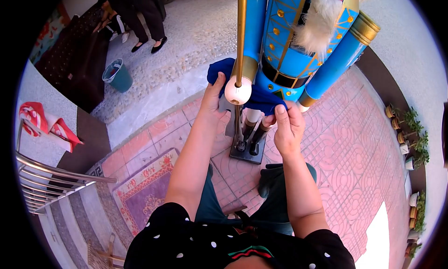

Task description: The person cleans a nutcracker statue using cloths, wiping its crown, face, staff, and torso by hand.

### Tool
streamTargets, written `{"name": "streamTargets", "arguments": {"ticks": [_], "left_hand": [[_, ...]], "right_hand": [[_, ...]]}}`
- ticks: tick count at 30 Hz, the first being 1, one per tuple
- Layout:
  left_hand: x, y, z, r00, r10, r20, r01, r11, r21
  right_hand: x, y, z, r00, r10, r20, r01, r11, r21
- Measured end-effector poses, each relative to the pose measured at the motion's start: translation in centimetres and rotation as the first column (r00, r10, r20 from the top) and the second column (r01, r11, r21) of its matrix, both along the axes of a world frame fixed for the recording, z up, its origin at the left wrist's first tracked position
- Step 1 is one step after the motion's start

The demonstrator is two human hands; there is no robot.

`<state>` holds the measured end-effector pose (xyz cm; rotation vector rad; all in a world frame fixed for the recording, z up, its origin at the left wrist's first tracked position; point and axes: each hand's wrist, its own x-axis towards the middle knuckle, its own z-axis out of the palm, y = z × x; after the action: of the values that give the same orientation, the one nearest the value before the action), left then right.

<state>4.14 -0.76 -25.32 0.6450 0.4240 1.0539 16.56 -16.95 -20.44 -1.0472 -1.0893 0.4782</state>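
A tall blue nutcracker figure with gold trim and a white furry beard stands upright on a black base. Dark blue cloth stretches across its lower body, passing behind its round pink fist, which holds a gold staff. At the cloth's left end, my left hand grips it with the thumb in front; the fingers are partly hidden. My right hand pinches the other end between thumb and fingers, close to the figure's hip.
Pink patterned tiles cover the floor, with a purple rug at left. Beyond the rug are steps and a metal railing. A teal bin and people by a dark sofa are at upper left. Potted plants line the right wall.
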Motion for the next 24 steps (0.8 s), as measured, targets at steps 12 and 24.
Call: {"name": "streamTargets", "arguments": {"ticks": [12, 24], "left_hand": [[-1.1, -1.1, 1.5, 0.942, -0.272, -0.198, 0.307, 0.935, 0.177], [0.3, -2.3, 0.4, 0.977, -0.022, 0.213, 0.046, 0.993, -0.107]], "right_hand": [[1.8, 0.1, 0.5, 0.961, 0.078, -0.264, 0.018, 0.938, 0.346], [0.3, 0.6, -0.9, 0.815, 0.212, 0.54, 0.162, 0.811, -0.562]]}}
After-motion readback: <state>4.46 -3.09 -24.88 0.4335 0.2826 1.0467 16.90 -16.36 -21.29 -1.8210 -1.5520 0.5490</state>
